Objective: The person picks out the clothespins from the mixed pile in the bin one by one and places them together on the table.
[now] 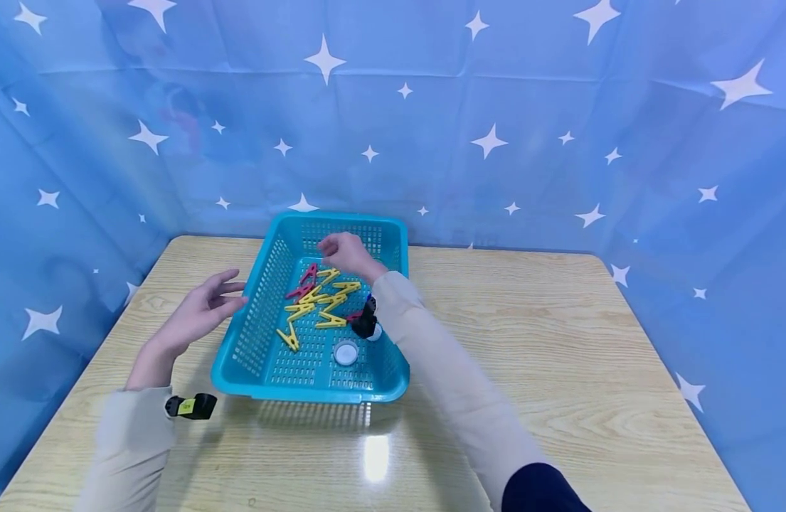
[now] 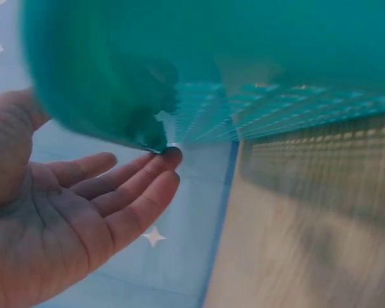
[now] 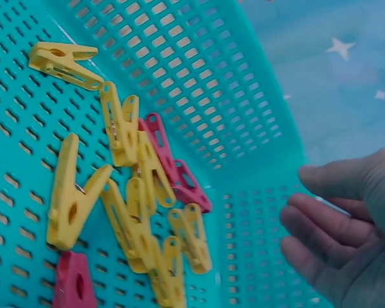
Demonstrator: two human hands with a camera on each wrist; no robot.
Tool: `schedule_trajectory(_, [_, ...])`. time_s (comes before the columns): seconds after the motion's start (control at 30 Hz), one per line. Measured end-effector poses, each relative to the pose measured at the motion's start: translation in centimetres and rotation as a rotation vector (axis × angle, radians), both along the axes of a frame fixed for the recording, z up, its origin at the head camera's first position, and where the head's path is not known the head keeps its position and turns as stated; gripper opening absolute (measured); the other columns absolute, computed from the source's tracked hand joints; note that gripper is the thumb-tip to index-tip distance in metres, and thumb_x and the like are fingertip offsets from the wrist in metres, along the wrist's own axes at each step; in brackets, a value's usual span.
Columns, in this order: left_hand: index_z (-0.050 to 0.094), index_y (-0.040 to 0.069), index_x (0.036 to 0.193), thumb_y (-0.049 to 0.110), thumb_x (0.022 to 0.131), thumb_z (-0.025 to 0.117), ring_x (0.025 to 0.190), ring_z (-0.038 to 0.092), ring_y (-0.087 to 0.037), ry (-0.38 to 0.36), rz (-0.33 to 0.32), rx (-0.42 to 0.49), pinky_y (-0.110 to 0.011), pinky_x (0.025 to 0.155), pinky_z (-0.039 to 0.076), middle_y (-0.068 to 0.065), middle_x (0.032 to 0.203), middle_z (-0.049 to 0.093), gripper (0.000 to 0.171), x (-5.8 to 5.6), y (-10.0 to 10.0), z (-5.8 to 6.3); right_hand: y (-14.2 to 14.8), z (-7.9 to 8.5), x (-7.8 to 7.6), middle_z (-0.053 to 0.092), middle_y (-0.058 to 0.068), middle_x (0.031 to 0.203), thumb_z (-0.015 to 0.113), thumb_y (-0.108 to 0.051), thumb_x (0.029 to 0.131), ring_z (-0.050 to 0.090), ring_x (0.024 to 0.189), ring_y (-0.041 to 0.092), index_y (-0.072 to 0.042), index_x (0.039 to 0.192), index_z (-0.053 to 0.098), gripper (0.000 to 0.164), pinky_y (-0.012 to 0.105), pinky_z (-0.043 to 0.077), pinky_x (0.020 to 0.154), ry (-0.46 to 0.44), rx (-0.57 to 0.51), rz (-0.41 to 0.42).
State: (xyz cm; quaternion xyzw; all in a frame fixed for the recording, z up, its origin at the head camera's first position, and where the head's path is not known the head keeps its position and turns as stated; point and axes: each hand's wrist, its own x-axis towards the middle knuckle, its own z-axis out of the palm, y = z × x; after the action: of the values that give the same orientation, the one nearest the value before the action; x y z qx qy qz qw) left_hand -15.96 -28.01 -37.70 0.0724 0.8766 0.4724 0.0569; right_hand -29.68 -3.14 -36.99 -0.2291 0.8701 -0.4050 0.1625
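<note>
A turquoise plastic basket [image 1: 303, 395] stands on the table, with several yellow clothespins [image 1: 331, 321] and a few red clothespins [image 1: 301, 291] loose on its floor. Over the far part of the basket is my right hand [image 1: 346, 253], its fingers loosely bent and nothing between them; the right wrist view shows this hand [image 3: 346, 224] beside the clothespins. My left hand [image 1: 203, 309] is at the basket's left side, fingers extended and thumb apart. In the left wrist view, its fingertips [image 2: 170, 157] lie right at the basket's rim [image 2: 102, 131].
A small round white object [image 1: 346, 353] lies in the near part of the basket. Another white piece [image 1: 375, 332] is partly hidden by the black wrist camera [image 1: 365, 320]. The wooden table [image 1: 527, 341] extends to the right, and a blue star-patterned curtain [image 1: 431, 107] hangs behind it.
</note>
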Motion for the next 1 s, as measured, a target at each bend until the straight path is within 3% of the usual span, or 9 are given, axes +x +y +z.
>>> schedule_trajectory(0.07, [0.014, -0.004, 0.147, 0.024, 0.098, 0.049, 0.119, 0.045, -0.045, 0.0, 0.011, 0.041, -0.051, 0.091, 0.044, -0.031, 0.14, 0.034, 0.066, 0.1, -0.1, -0.6, -0.4, -0.6, -0.1, 0.059, 0.013, 0.12, 0.056, -0.006, 0.093, 0.055, 0.108, 0.023, -0.004, 0.124, 0.058, 0.031, 0.032, 0.047, 0.087, -0.017, -0.008, -0.015])
schedule_trajectory(0.17, [0.015, -0.003, 0.148, 0.02, 0.097, 0.051, 0.12, 0.044, -0.044, -0.007, 0.033, 0.107, -0.034, 0.088, 0.048, -0.03, 0.141, 0.033, 0.065, 0.1, -0.3, -1.5, -1.0, -1.4, -0.1, 0.06, 0.013, 0.117, 0.057, -0.006, 0.092, 0.056, 0.107, 0.024, -0.003, 0.121, 0.06, 0.028, 0.033, 0.048, 0.086, -0.031, -0.02, -0.048])
schedule_trajectory(0.3, [0.016, -0.003, 0.148, 0.013, 0.096, 0.053, 0.12, 0.044, -0.041, -0.018, 0.061, 0.18, -0.017, 0.08, 0.046, -0.029, 0.141, 0.034, 0.065, 0.1, -0.2, -2.6, -2.1, -2.4, 0.2, 0.061, 0.011, 0.114, 0.062, -0.009, 0.09, 0.057, 0.102, 0.024, -0.001, 0.11, 0.065, 0.022, 0.034, 0.049, 0.081, -0.057, -0.045, -0.132])
schedule_trajectory(0.53, [0.023, 0.001, 0.148, 0.006, 0.095, 0.05, 0.104, 0.055, -0.01, -0.003, 0.103, 0.284, -0.023, 0.076, 0.051, -0.028, 0.137, 0.04, 0.059, 0.2, 0.2, -4.5, -3.6, -4.2, 0.8, 0.068, 0.005, 0.096, 0.065, -0.015, 0.089, 0.06, 0.077, 0.02, 0.001, 0.086, 0.072, 0.017, 0.028, 0.044, 0.06, -0.009, -0.014, -0.239])
schedule_trajectory(0.77, [0.024, 0.003, 0.148, 0.007, 0.097, 0.048, 0.112, 0.051, -0.032, 0.04, 0.122, 0.296, -0.024, 0.076, 0.051, -0.027, 0.134, 0.043, 0.057, -0.1, 0.6, -5.1, -5.0, -6.4, 0.5, 0.065, 0.002, 0.081, 0.069, -0.023, 0.085, 0.054, 0.063, 0.014, -0.007, 0.076, 0.068, 0.019, 0.026, 0.04, 0.054, 0.04, 0.03, -0.347])
schedule_trajectory(1.0, [0.024, 0.005, 0.148, 0.007, 0.097, 0.047, 0.108, 0.053, -0.025, 0.032, 0.128, 0.317, -0.024, 0.075, 0.051, -0.027, 0.133, 0.043, 0.057, -0.4, 0.7, -5.4, -6.6, -7.8, -0.2, 0.056, 0.0, 0.059, 0.068, -0.031, 0.086, 0.051, 0.051, 0.013, -0.012, 0.065, 0.059, 0.03, 0.026, 0.039, 0.047, 0.126, 0.169, -0.38])
